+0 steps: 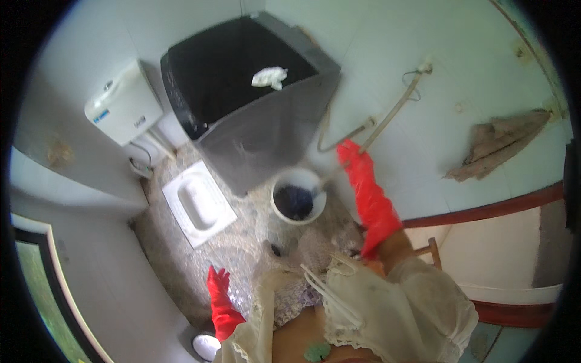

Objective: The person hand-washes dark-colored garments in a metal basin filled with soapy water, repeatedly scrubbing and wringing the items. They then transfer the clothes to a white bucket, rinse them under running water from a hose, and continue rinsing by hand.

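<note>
My right hand [352,152], in a long red rubber glove, is closed around a pale stick or mop handle [391,113]. The handle slants from the upper right wall down to a white bucket [298,171] on the floor. Inside the bucket lies a dark, wet-looking mass [295,202], perhaps cloth; the handle's lower end is blurred there. My left hand [219,277], in a matching red glove, hangs over the pebbled floor at lower left, its fingers apart and nothing in them.
A grey top-loading washing machine [263,131] with a white crumpled item [271,77] on its dark lid stands beyond the bucket. Left of it are a squat toilet [199,204] and a wall cistern [123,106]. A brown cloth [499,140] hangs on the right wall.
</note>
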Motion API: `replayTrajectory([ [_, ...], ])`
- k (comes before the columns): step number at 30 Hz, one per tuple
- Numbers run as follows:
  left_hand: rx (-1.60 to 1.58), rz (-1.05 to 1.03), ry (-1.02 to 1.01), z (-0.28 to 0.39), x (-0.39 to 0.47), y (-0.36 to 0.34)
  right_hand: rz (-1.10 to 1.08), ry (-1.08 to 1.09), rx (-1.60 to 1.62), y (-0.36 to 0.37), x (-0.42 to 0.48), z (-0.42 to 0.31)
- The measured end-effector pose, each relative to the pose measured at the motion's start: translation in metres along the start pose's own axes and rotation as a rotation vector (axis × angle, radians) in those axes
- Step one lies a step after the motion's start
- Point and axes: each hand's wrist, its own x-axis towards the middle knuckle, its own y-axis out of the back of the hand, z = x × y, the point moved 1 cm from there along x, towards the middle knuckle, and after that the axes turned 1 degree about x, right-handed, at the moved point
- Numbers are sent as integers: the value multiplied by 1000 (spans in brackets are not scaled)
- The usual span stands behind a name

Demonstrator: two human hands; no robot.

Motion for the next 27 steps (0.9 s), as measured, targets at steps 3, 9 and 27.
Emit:
replayTrajectory([
  [3,-48,60,-155,6,14,-26,-141,42,151,-22,-8,8],
  [9,147,-45,-170,45,11,-147,-184,45,-34,-21,-10,-1],
  [27,-87,73,-329,59,-72,-155,238,473,-994,34,97,-286],
])
